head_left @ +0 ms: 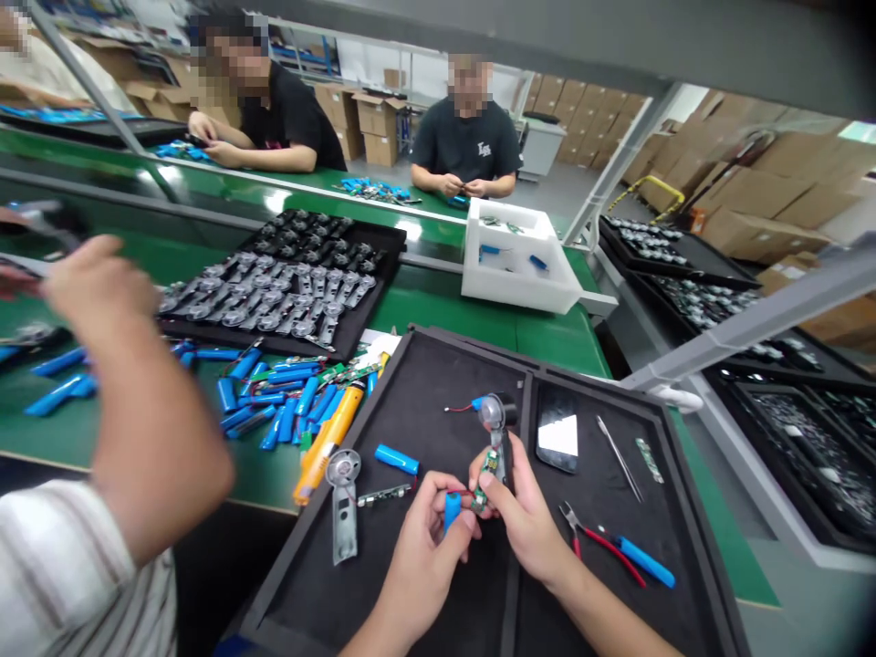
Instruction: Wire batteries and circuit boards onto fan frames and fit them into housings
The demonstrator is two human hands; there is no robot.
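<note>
Two bare hands at work above a divided black tray [444, 365] at the edge of a green tabletop [537, 336], as seen by a bystander; clock positions are read from the hands, with 12 o'clock straight ahead of the person. The left hand [431, 538] is narrowed around a blue cell [452, 509], held between thumb and fingers. The right hand [520, 516] grasps a round-headed housing [505, 456], its thumb on a slim green circuit board [490, 464] at the housing's near face; whether the board is seated inside, I cannot tell. A thin red wire shows between cell and board.

Within the tray, a loose grey housing [345, 511] lies at 9 o'clock and a second blue cell [397, 459] at 10. A phone [557, 440] rests at 2 o'clock, tweezers [620, 459] and a small board [649, 460] near 3, and red-handled cutters [609, 549] just beside a third blue cell [645, 561] toward 4.

Outside it, at 10 o'clock, a yellow tool [329, 443] borders a heap of blue cells [291, 394]. Rows of housings [266, 292] fill another black tray near 11; a white bin [526, 287] stands at 12. A neighbour's blurred arm [157, 401] reaches in from 9; two co-workers sit across the line at 11 and 12.
</note>
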